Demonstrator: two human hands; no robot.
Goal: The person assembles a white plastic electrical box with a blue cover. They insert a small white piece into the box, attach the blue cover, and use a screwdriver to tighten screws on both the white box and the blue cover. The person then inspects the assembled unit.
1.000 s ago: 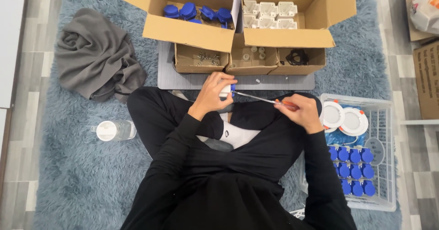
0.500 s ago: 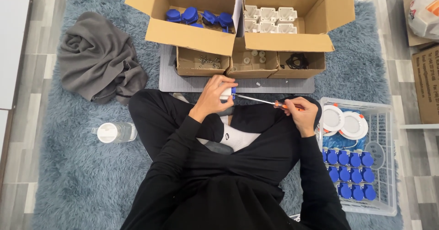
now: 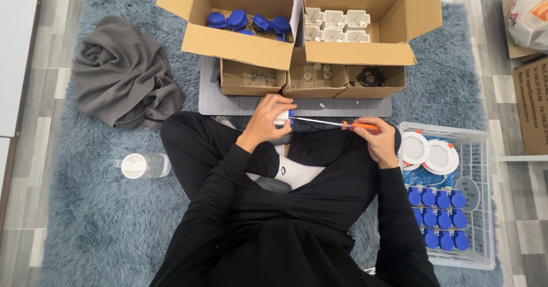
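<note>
The left hand (image 3: 268, 118) is curling shut around a small white and blue plastic part (image 3: 283, 117), holding it just above the lap at about twelve o'clock from the person's crossed legs, while the right hand (image 3: 378, 141) is closing its fingers on the orange handle of a slim screwdriver (image 3: 331, 123) whose metal shaft is running toward nine o'clock, its tip meeting the part. The part is looking light, hard and smooth, probably apt to twist in the grip, so wrapping the fingers round its body, as the left hand is doing, seems the sound hold. The screwdriver is looking stiff and thin; taking it by the handle gives turning control. At twelve o'clock, cardboard boxes (image 3: 245, 47) are sitting on a grey board (image 3: 228, 101), holding blue pieces, white pieces and small hardware. At three o'clock a white wire basket (image 3: 485, 207) is holding blue caps (image 3: 436, 218) and round white discs (image 3: 425, 153). At nine o'clock a clear bottle (image 3: 142, 165) is lying on the blue rug (image 3: 85, 218), a grey cloth (image 3: 123, 76) is lying bunched beyond.
</note>
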